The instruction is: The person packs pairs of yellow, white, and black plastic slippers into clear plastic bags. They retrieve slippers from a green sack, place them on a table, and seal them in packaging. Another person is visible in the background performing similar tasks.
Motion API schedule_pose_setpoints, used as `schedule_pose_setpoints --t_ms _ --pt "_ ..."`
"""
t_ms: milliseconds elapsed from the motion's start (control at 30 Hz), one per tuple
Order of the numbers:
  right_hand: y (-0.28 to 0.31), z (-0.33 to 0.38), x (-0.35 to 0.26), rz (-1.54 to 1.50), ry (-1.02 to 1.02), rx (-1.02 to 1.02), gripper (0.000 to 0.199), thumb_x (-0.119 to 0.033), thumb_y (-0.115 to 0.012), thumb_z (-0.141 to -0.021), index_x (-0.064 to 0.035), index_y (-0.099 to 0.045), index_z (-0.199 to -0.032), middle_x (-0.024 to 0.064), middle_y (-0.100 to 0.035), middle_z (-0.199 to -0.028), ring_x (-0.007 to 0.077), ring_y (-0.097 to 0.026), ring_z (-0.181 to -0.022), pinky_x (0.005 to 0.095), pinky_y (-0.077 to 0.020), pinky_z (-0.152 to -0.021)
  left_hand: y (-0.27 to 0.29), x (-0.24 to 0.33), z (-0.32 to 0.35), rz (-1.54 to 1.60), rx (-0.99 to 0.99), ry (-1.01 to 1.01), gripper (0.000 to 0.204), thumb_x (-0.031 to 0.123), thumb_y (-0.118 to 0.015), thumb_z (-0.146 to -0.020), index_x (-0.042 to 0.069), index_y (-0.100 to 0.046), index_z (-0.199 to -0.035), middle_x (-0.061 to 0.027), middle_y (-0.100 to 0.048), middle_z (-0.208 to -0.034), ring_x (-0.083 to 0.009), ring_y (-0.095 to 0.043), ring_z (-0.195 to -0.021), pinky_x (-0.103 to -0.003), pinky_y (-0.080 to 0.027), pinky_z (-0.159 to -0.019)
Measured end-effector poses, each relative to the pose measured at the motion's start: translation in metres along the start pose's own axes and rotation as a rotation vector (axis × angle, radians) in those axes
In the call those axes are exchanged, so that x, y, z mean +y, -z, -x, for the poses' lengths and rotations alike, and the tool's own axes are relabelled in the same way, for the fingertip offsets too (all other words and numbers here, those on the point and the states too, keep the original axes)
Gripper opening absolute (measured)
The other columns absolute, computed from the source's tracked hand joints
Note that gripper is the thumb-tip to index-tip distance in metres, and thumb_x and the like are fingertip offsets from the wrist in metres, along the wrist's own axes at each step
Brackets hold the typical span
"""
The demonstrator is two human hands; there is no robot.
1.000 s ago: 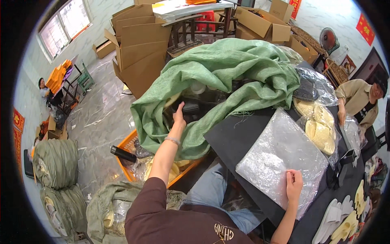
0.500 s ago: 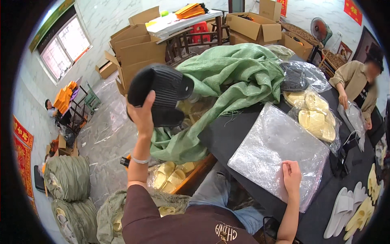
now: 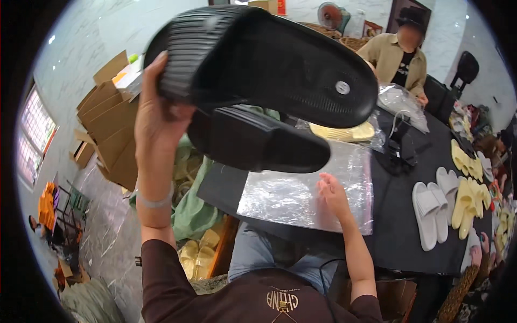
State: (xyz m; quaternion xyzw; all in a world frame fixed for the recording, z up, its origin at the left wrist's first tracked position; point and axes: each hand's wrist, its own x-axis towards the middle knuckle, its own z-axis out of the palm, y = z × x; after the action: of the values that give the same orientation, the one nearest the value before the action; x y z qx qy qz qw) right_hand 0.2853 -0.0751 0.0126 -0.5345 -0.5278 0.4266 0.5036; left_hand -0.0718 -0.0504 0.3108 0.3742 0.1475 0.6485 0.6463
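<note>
My left hand (image 3: 155, 116) is raised close to the camera and grips a pair of black slippers (image 3: 269, 81) by one end, their ribbed soles facing me. My right hand (image 3: 333, 194) lies flat with fingers spread on a clear plastic bag (image 3: 291, 196) that rests on the black table (image 3: 398, 237) in front of me.
White slippers (image 3: 431, 207) and yellow slippers (image 3: 466, 202) lie on the table at right. Another person (image 3: 396, 54) in a beige shirt works at the far end. A green sack (image 3: 194, 207), flattened cardboard boxes (image 3: 110, 132) and yellow slippers (image 3: 196, 255) in a bin sit at left.
My left hand pulled the black slippers out of the green sack and lifted them up near the camera. My right hand stayed on the plastic bag.
</note>
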Motion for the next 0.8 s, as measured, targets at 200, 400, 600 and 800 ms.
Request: schedule_pose_setpoints --t_ms 200,400,600,800 --pt "0.062 0.032 -0.08 -0.366 0.338 0.542 0.039 -0.027 -0.045 -0.102 -0.0043 -0.044 -0.134 0.0082 -0.054 -0.121 0.0142 -0.056 -0.096 0.0279 -0.0466 -0.084 -0.058 -0.099 -0.033 0.036 0.201 0.164 0.051 0.025 -0.079 -0.078 0.0 -0.053 -0.114 -0.0132 -0.062 -0.11 -0.0266 -0.061 -0.104 -0.044 -0.053 -0.094" --pt "0.055 0.053 -0.084 0.063 0.419 0.519 0.031 -0.011 -0.05 -0.098 -0.002 -0.051 -0.127 0.0092 -0.055 -0.119 0.0172 -0.056 -0.1 0.0278 -0.0437 -0.089 0.026 -0.23 -0.073 0.124 0.431 0.439 0.05 0.035 -0.074 -0.082 0.009 -0.054 -0.12 -0.0122 -0.059 -0.12 -0.0311 -0.059 -0.109 -0.056 -0.044 -0.098" --pt "0.049 0.031 -0.071 0.726 0.513 0.239 0.033 -0.01 -0.062 -0.086 -0.0012 -0.057 -0.117 0.0149 -0.057 -0.118 0.0312 -0.054 -0.111 0.0404 -0.0417 -0.097 0.143 -0.277 -0.05 -0.089 0.422 0.836 0.04 0.031 -0.069 -0.088 0.005 -0.055 -0.114 -0.0093 -0.056 -0.112 -0.0287 -0.055 -0.106 -0.049 -0.049 -0.091" --pt "0.032 -0.036 -0.059 1.004 0.363 -0.222 0.086 -0.032 -0.075 -0.074 -0.0062 -0.032 -0.145 0.0105 -0.032 -0.152 0.0292 -0.028 -0.141 0.0489 -0.0211 -0.115 0.153 -0.243 0.012 -0.922 0.336 0.206 0.035 0.023 -0.063 -0.092 0.0 -0.055 -0.118 -0.013 -0.058 -0.117 -0.0277 -0.06 -0.102 -0.04 -0.05 -0.089"
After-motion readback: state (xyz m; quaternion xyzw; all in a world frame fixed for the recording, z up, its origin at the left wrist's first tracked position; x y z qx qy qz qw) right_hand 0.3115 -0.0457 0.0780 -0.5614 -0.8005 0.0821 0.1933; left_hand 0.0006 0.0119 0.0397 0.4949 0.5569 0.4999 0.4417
